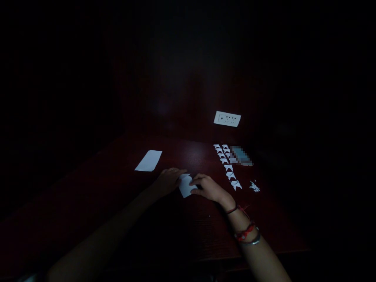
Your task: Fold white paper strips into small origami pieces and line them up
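A small white piece of paper [185, 189], partly folded, lies on the dark red table in front of me. At its left edge my left hand [169, 181] is closed on the paper, its index finger stretched along the top. My right hand [209, 188] grips the right side between thumb and fingers. Part of the paper is hidden under the fingers, and the left hand is in deep shadow. Folded white paper pieces [228, 167] lie in two rows to the right. A stack of white paper [149, 161] rests to the left.
Small white paper scraps [254, 187] are heaped at the right. Beside the folded rows lies a blurred-out flat bluish object [242, 155]. A white socket panel [227, 119] sits on the dark surface behind the table [202, 231]. Most of the surroundings are too dark to make out.
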A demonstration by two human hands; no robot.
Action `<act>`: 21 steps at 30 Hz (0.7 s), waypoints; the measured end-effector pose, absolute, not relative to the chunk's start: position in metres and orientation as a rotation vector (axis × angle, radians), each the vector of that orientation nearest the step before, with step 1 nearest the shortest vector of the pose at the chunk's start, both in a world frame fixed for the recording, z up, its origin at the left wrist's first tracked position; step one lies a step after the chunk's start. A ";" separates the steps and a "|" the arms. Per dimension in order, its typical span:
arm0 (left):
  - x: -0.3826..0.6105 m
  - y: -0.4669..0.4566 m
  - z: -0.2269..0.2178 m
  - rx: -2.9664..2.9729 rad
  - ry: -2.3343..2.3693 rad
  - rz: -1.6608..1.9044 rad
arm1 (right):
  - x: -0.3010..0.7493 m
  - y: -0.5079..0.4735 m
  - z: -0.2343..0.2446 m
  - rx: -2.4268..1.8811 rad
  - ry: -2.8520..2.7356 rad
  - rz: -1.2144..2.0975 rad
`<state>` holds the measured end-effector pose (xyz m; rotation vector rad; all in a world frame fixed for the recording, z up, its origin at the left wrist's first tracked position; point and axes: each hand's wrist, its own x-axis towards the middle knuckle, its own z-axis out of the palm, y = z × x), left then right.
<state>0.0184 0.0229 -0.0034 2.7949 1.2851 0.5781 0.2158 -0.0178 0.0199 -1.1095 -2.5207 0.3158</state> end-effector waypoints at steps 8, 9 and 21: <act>0.011 0.028 -0.001 2.869 1.092 0.519 | 0.226 -0.015 0.022 -1.223 -2.559 0.174; 0.010 0.027 0.001 2.876 1.074 0.517 | 0.228 -0.014 0.022 -1.283 -2.536 0.142; 0.015 0.022 0.004 2.844 0.985 0.552 | 0.228 -0.004 0.005 -1.475 -2.248 0.310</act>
